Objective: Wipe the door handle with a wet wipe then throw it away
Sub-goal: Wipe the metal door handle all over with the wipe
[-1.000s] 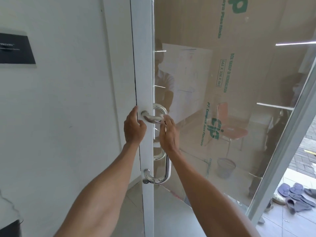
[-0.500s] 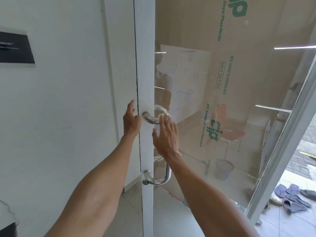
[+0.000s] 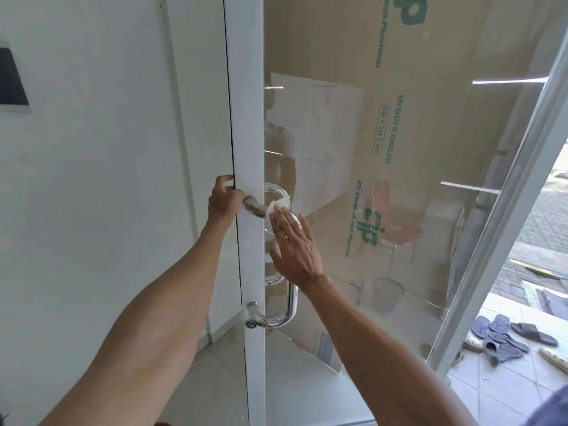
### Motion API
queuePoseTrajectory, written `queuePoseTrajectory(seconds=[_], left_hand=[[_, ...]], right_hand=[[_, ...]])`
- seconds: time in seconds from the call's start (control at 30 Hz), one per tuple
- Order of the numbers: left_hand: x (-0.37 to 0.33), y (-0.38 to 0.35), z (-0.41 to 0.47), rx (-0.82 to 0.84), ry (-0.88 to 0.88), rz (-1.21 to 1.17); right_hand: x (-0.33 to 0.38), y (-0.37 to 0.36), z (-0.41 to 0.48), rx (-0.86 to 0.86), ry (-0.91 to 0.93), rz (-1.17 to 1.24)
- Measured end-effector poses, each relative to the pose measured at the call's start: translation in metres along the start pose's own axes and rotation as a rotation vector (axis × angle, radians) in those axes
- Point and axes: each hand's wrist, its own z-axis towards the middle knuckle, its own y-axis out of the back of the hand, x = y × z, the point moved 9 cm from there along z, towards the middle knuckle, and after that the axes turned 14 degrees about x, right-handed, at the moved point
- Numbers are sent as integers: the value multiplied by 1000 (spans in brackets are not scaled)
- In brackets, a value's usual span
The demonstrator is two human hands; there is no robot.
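Observation:
A chrome D-shaped door handle [image 3: 290, 305] is fixed to the white frame of a glass door [image 3: 250, 118]. My right hand [image 3: 295, 247] lies flat over the handle's upper bar, fingers stretched out, pressing a white wet wipe [image 3: 276, 207] against the upper bend. The wipe's top edge sticks out above my fingertips. My left hand [image 3: 222, 202] grips the door frame's left edge, level with the handle's upper mount [image 3: 250, 202]. The middle of the handle is hidden behind my right hand.
A white wall [image 3: 107, 179] stands left of the door. Through the glass show cardboard sheets with green print, a red chair [image 3: 396, 222] and a grey bucket [image 3: 387, 295]. Several sandals [image 3: 504, 336] lie on the tiled floor outside at lower right.
My right hand went from curled around the top bar to lying flat with fingers spread over the handle, and the wipe now shows at my fingertips. My left hand stayed on the frame edge.

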Motion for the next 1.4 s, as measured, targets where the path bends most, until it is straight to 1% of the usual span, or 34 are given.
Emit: queuePoseTrajectory(seconds=[0.07,0.13,0.27,0.33,0.4,0.53,0.6,0.7,0.73,0.83,0.93,1.0,1.07,1.13,1.23,1.33,1.4], left_hand=[[-1,1,3,1,13,1],[-2,2,4,8,15,4],[0,3,5,57,32,-20],[-1,6,6,64,38,-9],[-3,8,6,44,32,-2],[-4,10,1,-14,0,82],[-7,10,-2,-57,-43,143],[-8,8,-7,-106,-86,169],[-7,7,-9,-114,-93,174],[-8,2,-14,-121,-114,162],[-10,-1,-15,-93,-116,164],[-10,0,-13,-78,-86,166],[-10,3,-9,-69,-50,178],[-9,7,-7,-55,-34,214],[-6,12,-2,-53,-33,252],[-3,12,2,-81,-28,242],[-3,11,4,-97,-19,234]], right_hand=[[11,-1,14,49,23,-27],[24,-5,34,140,28,-65],[47,-16,77,324,-40,-201],[54,-20,91,373,-50,-257],[54,-20,94,381,-51,-260],[50,-15,76,282,-29,-197],[46,-9,65,196,-4,-121],[37,5,46,37,32,-18],[34,7,41,11,38,-2],[31,6,43,53,14,4],[37,1,66,193,-23,-42],[43,-2,81,255,-31,-87],[44,-4,86,269,-39,-104],[45,-4,80,245,-36,-104],[43,5,59,120,12,-51],[31,20,36,-80,56,26],[20,27,25,-177,65,87]])
